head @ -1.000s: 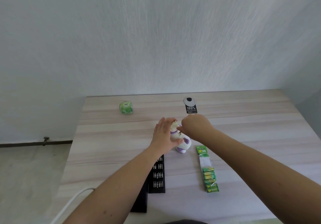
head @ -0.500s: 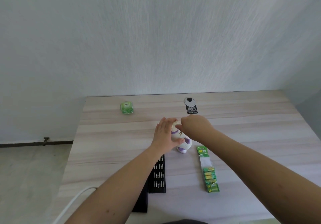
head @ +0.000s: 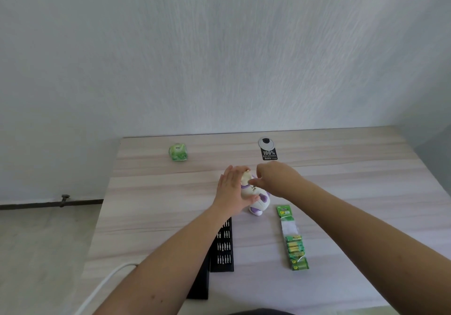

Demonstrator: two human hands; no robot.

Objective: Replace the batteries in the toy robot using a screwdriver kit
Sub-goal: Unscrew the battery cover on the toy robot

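Head view: right hand (head: 275, 180) fingers shifted lower on toy robot (head: 253, 192).

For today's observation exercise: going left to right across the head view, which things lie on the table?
Green packet → black screwdriver bit tray → white and purple toy robot → strip of green batteries.

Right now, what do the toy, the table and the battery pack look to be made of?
Toy: probably hard moulded plastic, smooth white with purple trim.
Table: pale wood-grain streaks with a matte look, likely laminate rather than solid wood.
Battery pack: green printed card with a clear, shiny film, apparently plastic, over the cells.
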